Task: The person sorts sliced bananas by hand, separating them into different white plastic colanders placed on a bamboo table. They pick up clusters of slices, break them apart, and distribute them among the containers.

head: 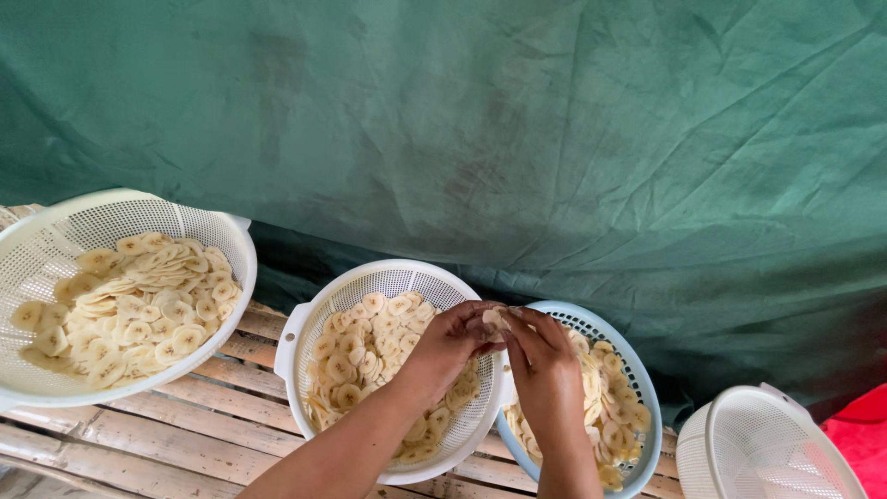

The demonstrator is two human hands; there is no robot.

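- The left hand [453, 340] and the right hand [545, 365] met fingertip to fingertip, and both pinched 1 small clump of pale banana slices [493, 319]; each grip was closed on that clump, which sat over the seam between 2 baskets.
- The step in hand looked like peeling stuck slices apart; the next move would likely call for a gentle pull with the thumbs, since thin slices seem apt to break.
- Just below the grip on the left side lay the white middle basket [305, 323], part full of loose slices.
- Just below the grip on the right side lay the pale blue basket [637, 374], also holding slices, its rim tucked under the white one.
- Both rested on the slatted bamboo worktop [185, 425].
- Well to the right of the grip stood an empty white basket [767, 444], with a red cloth [864, 430] at the edge.
- Well to the left, a large white basket [55, 231] was heaped with slices.
- Beyond the grip hung a green tarpaulin [554, 120].
- No packages, labels or signs showed anywhere.
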